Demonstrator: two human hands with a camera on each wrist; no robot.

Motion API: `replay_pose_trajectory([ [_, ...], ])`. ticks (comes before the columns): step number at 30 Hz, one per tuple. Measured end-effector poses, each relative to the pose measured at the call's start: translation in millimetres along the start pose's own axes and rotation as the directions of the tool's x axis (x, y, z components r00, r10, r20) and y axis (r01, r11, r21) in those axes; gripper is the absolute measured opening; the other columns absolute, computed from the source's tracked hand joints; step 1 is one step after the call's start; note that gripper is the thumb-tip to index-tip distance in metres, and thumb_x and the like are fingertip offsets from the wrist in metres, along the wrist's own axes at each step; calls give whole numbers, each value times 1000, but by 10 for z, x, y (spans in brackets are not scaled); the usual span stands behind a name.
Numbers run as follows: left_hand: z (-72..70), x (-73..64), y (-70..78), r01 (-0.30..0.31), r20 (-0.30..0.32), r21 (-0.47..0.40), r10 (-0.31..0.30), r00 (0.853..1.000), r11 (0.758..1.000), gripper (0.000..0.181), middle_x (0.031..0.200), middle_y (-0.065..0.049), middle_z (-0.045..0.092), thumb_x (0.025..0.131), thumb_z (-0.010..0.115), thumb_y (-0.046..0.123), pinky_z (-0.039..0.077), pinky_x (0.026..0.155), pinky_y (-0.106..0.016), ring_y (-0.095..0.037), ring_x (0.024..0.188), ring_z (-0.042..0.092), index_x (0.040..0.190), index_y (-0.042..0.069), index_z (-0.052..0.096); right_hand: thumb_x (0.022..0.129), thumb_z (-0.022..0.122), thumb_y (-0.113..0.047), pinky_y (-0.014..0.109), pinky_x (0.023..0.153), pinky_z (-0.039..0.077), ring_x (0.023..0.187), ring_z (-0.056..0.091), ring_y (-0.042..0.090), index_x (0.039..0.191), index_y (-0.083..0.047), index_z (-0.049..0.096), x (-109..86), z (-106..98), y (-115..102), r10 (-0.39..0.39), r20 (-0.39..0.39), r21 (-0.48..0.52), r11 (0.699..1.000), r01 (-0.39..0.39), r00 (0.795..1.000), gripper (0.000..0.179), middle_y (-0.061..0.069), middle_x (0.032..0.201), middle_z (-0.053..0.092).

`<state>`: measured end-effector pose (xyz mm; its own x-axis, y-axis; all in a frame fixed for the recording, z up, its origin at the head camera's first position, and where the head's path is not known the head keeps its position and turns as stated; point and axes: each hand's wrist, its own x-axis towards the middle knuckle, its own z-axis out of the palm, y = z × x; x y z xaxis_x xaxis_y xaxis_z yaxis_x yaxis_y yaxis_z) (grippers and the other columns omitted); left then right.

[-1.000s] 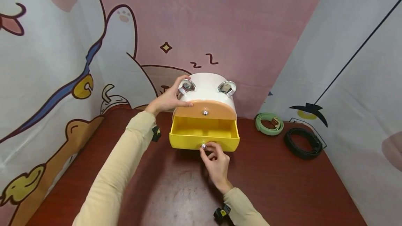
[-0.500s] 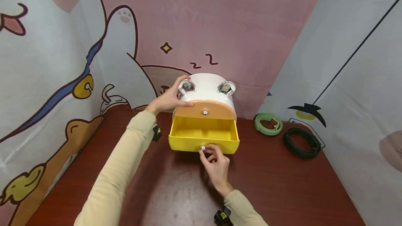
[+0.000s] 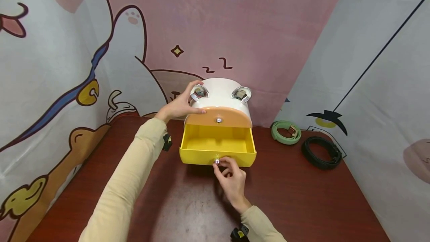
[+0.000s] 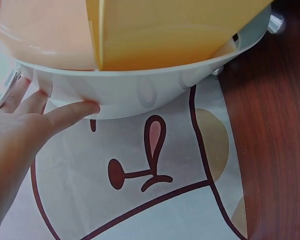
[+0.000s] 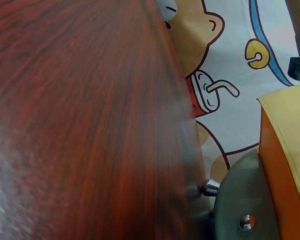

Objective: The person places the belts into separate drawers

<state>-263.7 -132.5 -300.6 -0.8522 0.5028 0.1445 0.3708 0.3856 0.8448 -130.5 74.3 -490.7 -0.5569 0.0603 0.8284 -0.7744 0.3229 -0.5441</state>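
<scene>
A small white chest of drawers (image 3: 220,92) with silver ear-like pieces stands near the wall. Its upper orange drawer (image 3: 231,117) is closed. The lower yellow drawer (image 3: 218,137) is pulled out, with nothing seen inside. My left hand (image 3: 179,105) holds the chest's upper left side, thumb across the front edge and a finger by the left ear. In the left wrist view, the fingers (image 4: 70,116) press against the white shell (image 4: 135,92). My right hand (image 3: 233,182) pinches the yellow drawer's silver knob (image 3: 217,161); the right wrist view does not show this hand.
On the right of the dark red table (image 3: 295,204) lie a coiled green belt (image 3: 279,137) and a coiled black belt (image 3: 312,160). A cartoon-printed cloth wall (image 3: 255,29) rises behind the chest. Metal feet (image 5: 210,187) show under the chest.
The yellow drawer has slid a little further out toward me, and my right hand has come along with its knob. My left hand has stayed on the chest. The belts have not moved.
</scene>
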Motion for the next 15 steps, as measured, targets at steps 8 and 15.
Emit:
replay_pose_trajectory([
  [8, 9, 5, -9, 10, -4, 9, -10, 1000, 1000, 95, 156, -16, 14, 81, 80, 13, 23, 107, -59, -38, 138, 24, 150, 22, 15, 77, 76, 6, 15, 42, 39, 48, 53, 5, 100, -2, 64, -47, -5, 9, -4, -2, -6, 1000, 4, 1000, 28, 8, 83, 71],
  [15, 6, 88, -167, 5, -9, 7, -5, 1000, 1000, 99, 156, -16, 14, 80, 81, 15, 26, 106, -59, -39, 135, 27, 151, 24, 13, 76, 78, 4, 14, 42, 39, 48, 53, 4, 102, -3, 63, -45, -8, -3, 21, 9, -3, 1000, -21, 1000, 30, 7, 82, 71],
])
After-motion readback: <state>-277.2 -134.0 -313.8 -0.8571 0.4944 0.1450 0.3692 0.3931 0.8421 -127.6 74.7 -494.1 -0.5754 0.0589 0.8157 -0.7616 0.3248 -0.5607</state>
